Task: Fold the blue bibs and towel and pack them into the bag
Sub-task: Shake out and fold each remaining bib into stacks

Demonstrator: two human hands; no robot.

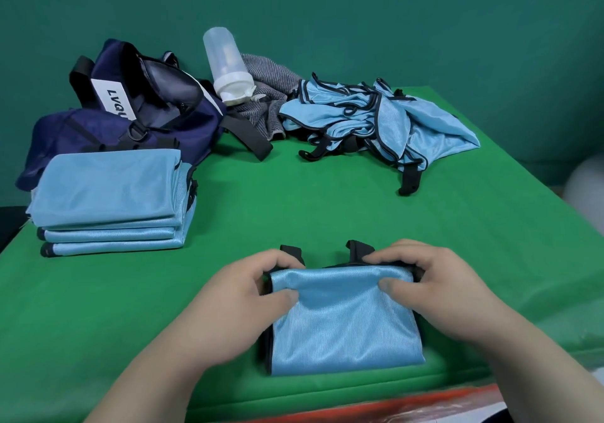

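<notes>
I watched the left hand [235, 295] and right hand [434, 288] both pinch the far edge of the folded light-blue mesh bib [346, 324], flat on the green cloth worktop [294, 200] (near edge, centre).

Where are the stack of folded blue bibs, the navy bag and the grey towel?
Stack of folded light-blue mesh bibs [108, 187], head view: top face of the uppermost bib.
Navy fabric bag [201, 120], head view: right side panel.
Grey striped towel [261, 115], head view: front fold.
</notes>
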